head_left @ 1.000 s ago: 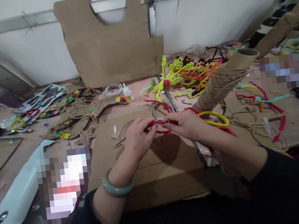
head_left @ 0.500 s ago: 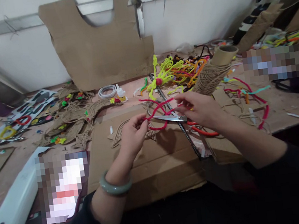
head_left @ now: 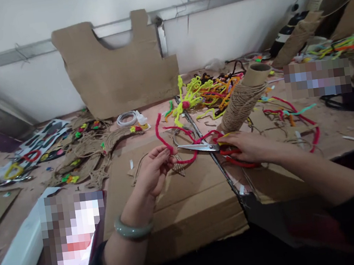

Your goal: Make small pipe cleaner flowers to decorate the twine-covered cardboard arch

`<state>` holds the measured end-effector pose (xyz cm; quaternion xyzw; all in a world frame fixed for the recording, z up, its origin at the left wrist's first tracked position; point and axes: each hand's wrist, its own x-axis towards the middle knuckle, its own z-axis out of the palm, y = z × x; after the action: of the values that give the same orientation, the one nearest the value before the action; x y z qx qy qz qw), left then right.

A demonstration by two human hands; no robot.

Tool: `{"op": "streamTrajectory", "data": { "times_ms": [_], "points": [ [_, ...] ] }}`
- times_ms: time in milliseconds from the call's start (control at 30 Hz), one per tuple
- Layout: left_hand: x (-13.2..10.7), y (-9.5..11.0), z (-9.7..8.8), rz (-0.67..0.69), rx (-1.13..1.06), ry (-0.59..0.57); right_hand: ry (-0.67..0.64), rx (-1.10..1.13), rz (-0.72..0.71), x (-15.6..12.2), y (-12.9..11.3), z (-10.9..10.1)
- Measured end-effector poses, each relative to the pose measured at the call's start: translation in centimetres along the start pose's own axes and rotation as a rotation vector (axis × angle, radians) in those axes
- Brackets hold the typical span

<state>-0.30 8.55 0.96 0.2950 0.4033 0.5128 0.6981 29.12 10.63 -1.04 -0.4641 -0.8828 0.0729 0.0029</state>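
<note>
My left hand pinches a red pipe cleaner between thumb and fingertips. One end of it sticks up above the fingers. My right hand is closed on the handles of the scissors, partly covering them. The blades point left toward my left hand, over more curled red pipe cleaner. Below them lies a cardboard sheet, with a corded twine piece partly hidden behind my left hand.
A twine-wound cone stands behind my right hand. Beyond are a yellow pipe-cleaner flower, a heap of coloured pipe cleaners and a glue bottle. Twine pieces and a phone lie at left.
My right hand has let go of the red pipe cleaner and moved down onto the scissors' handles. The pipe cleaner's end now stands up above my left hand.
</note>
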Motion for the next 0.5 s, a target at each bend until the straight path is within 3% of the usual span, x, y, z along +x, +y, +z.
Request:
{"op": "streamTrajectory", "data": {
  "times_ms": [167, 300, 400, 500],
  "points": [
    [0.2, 0.0, 0.0, 0.036, -0.041, 0.059, 0.168, 0.077, -0.027, -0.1, 0.0, -0.3],
    [0.4, -0.1, 0.1, 0.074, -0.055, 0.099, 0.315, 0.350, 0.053, -0.7, -0.3, -1.4],
    [0.5, -0.3, 0.2, 0.099, -0.032, 0.123, 0.313, 0.404, 0.125, -0.8, -1.6, -2.0],
    [0.5, -0.4, 0.4, 0.125, 0.003, 0.187, 0.241, 0.244, 0.097, -0.6, -3.5, -2.3]
  ]
}}
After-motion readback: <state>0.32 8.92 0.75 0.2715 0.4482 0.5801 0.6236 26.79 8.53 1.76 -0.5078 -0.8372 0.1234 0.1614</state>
